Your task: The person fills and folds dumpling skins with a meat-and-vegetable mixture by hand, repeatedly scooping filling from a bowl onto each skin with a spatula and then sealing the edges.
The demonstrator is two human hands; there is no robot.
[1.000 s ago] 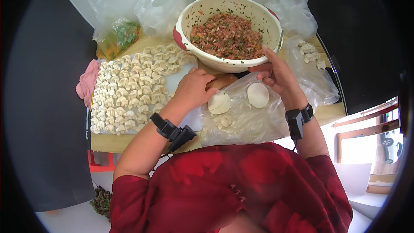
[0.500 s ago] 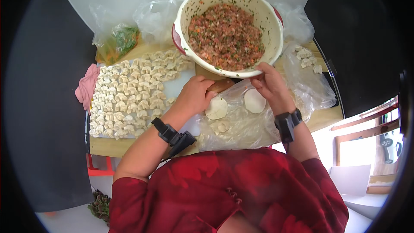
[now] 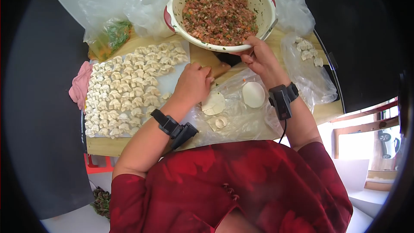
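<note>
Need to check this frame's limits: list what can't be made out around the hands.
Head view:
- Rolling pin: mostly hidden under the left hand.
- Right hand fingers: what they grip at the bowl rim is too small to tell.
- Bowl's far rim: cut off by the top edge.

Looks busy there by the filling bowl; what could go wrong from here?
The bowl of filling is full, and the right hand is at its near rim; a nudge might tip or slide it. The left hand rests beside the packed dumplings, so a sweep could squash some. The round wrappers lie uncovered and may dry.
</note>
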